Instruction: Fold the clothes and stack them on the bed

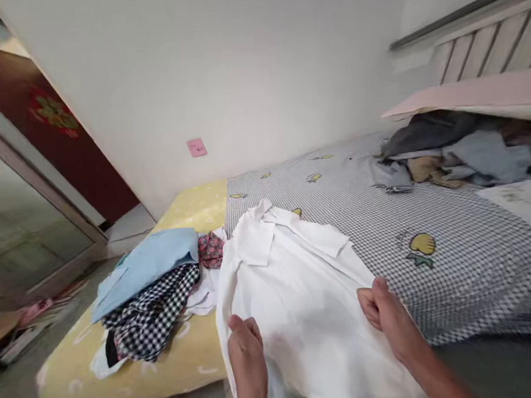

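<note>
A white short-sleeved shirt (295, 288) lies spread with its collar away from me, its lower part hanging off the bed toward me. My left hand (246, 347) is closed on the shirt's left side. On the opposite side, my right hand (387, 312) grips the cloth in a fist, thumb on top. The fabric stretches between both fists. Left of the shirt rests a pile with a light blue garment (151, 263) on top and a black-and-white checked garment (157, 312) below it.
A grey checked sheet (368, 215) and a yellow sheet (204, 354) cover the bed. Dark and grey clothes (468, 146) are heaped at the right under a pink board (478, 91). A red floral cloth (211, 250) lies beside the left pile. The white wall (260, 70) borders the bed.
</note>
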A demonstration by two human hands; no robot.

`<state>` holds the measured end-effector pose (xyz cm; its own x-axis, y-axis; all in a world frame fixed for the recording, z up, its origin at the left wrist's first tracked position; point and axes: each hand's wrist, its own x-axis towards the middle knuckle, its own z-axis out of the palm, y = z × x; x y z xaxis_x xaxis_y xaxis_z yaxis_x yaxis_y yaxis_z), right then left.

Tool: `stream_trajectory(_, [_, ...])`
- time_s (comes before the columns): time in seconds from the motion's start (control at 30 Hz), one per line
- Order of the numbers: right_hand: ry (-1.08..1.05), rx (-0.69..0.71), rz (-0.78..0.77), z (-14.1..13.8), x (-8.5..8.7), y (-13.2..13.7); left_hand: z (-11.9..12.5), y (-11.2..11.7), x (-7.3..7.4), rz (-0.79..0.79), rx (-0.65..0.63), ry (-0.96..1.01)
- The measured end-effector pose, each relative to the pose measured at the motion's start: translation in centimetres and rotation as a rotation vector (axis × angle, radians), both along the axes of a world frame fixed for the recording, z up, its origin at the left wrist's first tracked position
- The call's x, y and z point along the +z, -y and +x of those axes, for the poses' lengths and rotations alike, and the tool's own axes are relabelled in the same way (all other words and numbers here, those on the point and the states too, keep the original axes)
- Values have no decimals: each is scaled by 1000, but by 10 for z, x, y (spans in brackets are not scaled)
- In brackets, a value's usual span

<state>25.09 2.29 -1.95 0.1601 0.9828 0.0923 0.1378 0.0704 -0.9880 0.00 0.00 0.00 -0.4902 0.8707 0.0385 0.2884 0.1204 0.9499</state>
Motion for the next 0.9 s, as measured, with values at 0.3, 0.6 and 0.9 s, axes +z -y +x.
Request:
stream_trajectory(0.3, [-83,40,23,-12,-13,-44,3,-45,22,84,-85,-36])
stream_trajectory(0.6, [-122,11,16,-21,-38,-98,-9,-101,-32,3,-89,-16])
stream_trajectory(0.9, [-68,-22,-58,-26,-68,-122,-14,-119,-65,11,-140,-41])
